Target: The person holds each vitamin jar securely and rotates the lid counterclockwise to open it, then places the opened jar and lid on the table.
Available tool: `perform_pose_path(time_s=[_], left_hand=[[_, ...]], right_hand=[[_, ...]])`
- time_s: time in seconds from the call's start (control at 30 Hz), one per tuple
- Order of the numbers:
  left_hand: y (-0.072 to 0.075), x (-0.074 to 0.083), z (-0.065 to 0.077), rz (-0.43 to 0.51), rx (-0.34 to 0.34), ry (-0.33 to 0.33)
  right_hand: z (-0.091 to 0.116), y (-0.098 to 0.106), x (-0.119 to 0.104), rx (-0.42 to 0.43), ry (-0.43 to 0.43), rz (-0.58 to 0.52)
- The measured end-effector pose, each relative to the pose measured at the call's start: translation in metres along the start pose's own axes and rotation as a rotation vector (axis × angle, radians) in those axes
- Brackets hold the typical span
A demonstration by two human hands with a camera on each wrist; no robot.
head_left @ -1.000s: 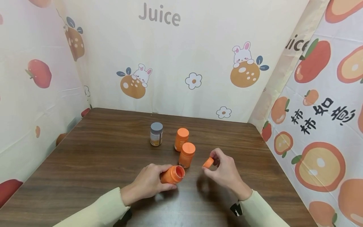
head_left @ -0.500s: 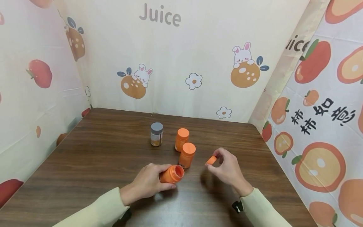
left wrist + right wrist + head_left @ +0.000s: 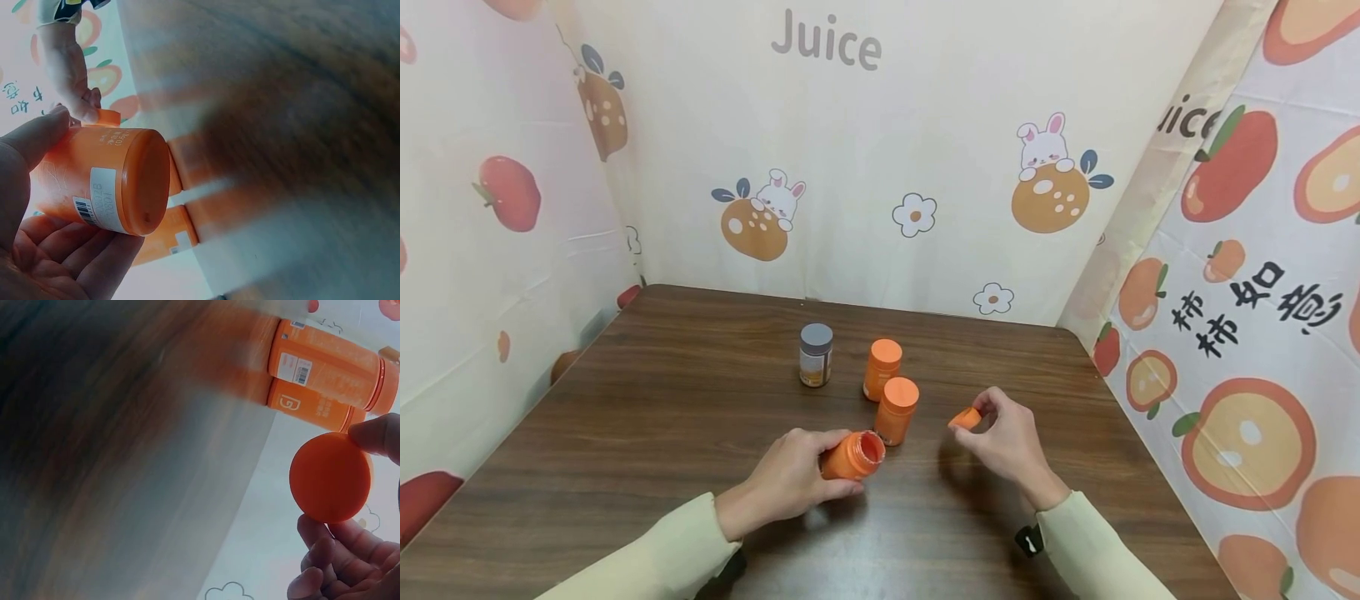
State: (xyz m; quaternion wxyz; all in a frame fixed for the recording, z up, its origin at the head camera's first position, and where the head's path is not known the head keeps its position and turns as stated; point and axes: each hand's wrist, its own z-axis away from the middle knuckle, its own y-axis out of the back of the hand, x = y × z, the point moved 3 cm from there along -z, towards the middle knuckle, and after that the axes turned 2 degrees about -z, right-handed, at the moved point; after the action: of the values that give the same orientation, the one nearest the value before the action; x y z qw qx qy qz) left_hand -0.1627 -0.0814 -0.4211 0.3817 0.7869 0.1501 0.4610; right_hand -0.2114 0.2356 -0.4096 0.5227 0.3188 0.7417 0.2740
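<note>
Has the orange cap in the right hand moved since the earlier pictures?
Yes: in the head view, the orange cap has shifted rightward and slightly up the picture, farther from the front capped orange bottle.

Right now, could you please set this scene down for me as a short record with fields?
Left hand: grips an uncapped orange bottle
Bottle pose: tilted, mouth towards the person's right
Right hand: pinches an orange cap by its edge
Cap and bottle: apart
Nearer capped bottle: orange, upright
Farther capped bottle: orange, upright, behind the nearer one
Grey-capped jar: upright, left of both capped bottles
Table: dark, wood-grained
Backdrop: printed with fruit, rabbits and flowers
</note>
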Motion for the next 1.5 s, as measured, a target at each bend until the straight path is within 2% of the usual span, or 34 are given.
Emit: perform_pose_path(time_s=[0.27, 0.6, 0.93, 1.07, 1.27, 1.5], left_hand=[[0.003, -0.002, -0.001, -0.015, 0.000, 0.043], [0.005, -0.005, -0.001, -0.036, 0.069, 0.046], [0.013, -0.007, -0.001, 0.005, 0.118, 0.076], [0.016, -0.008, -0.001, 0.021, 0.146, 0.080], [0.018, -0.012, -0.002, 0.061, 0.154, 0.120], [0.021, -0.016, -0.003, 0.057, 0.179, 0.152]], right_hand=[[-0.006, -0.002, 0.009, -0.008, -0.048, 0.014], [-0.015, -0.004, 0.020, -0.035, -0.117, 0.046], [-0.020, -0.006, 0.030, -0.070, -0.188, 0.058], [-0.020, -0.007, 0.033, -0.077, -0.192, 0.060], [-0.018, -0.008, 0.035, -0.079, -0.195, 0.045], [-0.018, -0.008, 0.037, -0.104, -0.182, 0.046]])
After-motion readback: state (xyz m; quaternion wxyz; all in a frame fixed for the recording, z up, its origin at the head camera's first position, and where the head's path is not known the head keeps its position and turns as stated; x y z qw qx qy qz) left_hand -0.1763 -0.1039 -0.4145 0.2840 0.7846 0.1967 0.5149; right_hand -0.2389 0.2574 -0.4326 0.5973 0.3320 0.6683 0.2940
